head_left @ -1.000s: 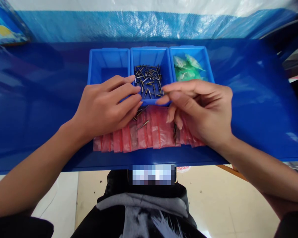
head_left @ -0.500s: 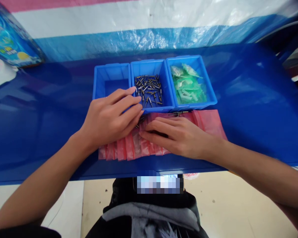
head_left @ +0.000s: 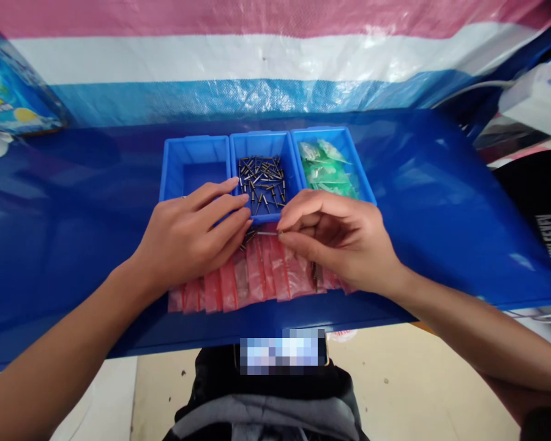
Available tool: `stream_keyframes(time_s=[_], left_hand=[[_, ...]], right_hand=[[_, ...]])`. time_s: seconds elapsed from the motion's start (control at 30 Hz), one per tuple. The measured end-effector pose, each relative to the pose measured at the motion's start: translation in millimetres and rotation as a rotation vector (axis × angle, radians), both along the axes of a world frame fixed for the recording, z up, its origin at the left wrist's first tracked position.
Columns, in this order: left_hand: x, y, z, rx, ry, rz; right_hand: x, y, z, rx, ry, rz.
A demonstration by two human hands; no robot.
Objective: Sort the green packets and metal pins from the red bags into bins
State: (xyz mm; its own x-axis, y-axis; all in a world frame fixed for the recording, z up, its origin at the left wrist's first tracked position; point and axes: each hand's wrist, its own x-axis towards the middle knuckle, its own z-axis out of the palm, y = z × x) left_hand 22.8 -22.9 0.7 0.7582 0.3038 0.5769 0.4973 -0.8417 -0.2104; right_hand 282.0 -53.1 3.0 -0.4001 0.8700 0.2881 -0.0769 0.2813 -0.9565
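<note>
My right hand (head_left: 340, 236) pinches a pop rivet (head_left: 267, 233) between thumb and forefinger, its thin shank pointing left. The left hand (head_left: 195, 233) lies palm down with fingers stretched out, over the left end of a row of overlapping red zip bags (head_left: 257, 275). Its fingertips reach the front rim of the middle blue bin (head_left: 269, 217), where many loose pop rivets (head_left: 261, 174) lie scattered. A few more rivets (head_left: 247, 241) rest on the bags beside the left hand's fingers. What lies under the left palm is hidden.
The left blue bin (head_left: 165, 165) stands beside the middle one. In the right blue bin (head_left: 365, 177) are green and clear plastic packets (head_left: 328, 171). A phone (head_left: 282, 354) rests on my lap below the blue table (head_left: 441, 214). A blue package (head_left: 16, 92) stands far left.
My right hand has lifted off the red bags, now with a rivet pinched in its fingertips. The left hand stays nearly in place over the bags. The whole view has shifted slightly.
</note>
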Motion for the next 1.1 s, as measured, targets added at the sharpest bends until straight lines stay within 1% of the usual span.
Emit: stream_keyframes(time_s=[0.07,0.13,0.2,0.3,0.37,0.4,0.43,0.47,0.53,0.57,0.6,0.67,0.73,0.8,0.9,0.97,1.1], left_hand=[[0,0,0.0,0.006,-0.004,0.001],[1,1,-0.6,0.010,-0.006,0.005],[1,1,-1.7,0.009,-0.008,0.003],[-1,2,-4.1,-0.003,-0.022,-0.006],[-3,4,-6.2,-0.018,-0.032,-0.010],[-4,4,-7.2,-0.025,-0.033,-0.007],[-4,5,-8.3,-0.024,-0.032,-0.007],[-5,6,-9.1,-0.019,-0.031,-0.007],[-5,7,-9.8,-0.001,-0.025,-0.013],[-5,7,-9.6,0.009,-0.025,-0.018],[-5,7,-9.1,0.014,-0.024,-0.019],[-5,7,-7.6,0.021,-0.018,-0.019],[-5,7,-6.6,0.032,0.001,-0.005],[-6,7,-6.6,0.037,0.020,0.005],[-6,7,-8.3,0.021,0.010,0.004],[-6,7,-9.3,0.014,-0.009,-0.005],[-7,6,-9.6,-0.009,0.012,0.003]], right_hand=[[2,4,0.9,0.043,-0.010,-0.084],[5,8,2.0,0.135,-0.052,-0.156],[7,11,3.3,0.218,-0.081,-0.186],[11,14,5.4,0.286,-0.103,-0.200],[15,16,6.5,0.409,-0.200,-0.266],[17,17,6.5,0.511,-0.282,-0.287],[19,17,6.1,0.633,-0.365,-0.284],[21,17,4.9,0.765,-0.443,-0.251],[21,16,0.4,1.003,-0.558,-0.108],[20,15,-2.9,1.088,-0.613,-0.030],[18,13,-6.8,1.139,-0.673,0.029],[13,8,-15.0,1.169,-0.795,0.104],[7,5,-22.2,1.183,-0.855,0.116],[4,3,-26.7,1.202,-0.829,0.098],[3,1,-29.3,1.211,-0.768,0.030],[1,0,-30.4,1.177,-0.782,0.018],[-5,-2,-34.3,1.075,-0.834,0.087]])
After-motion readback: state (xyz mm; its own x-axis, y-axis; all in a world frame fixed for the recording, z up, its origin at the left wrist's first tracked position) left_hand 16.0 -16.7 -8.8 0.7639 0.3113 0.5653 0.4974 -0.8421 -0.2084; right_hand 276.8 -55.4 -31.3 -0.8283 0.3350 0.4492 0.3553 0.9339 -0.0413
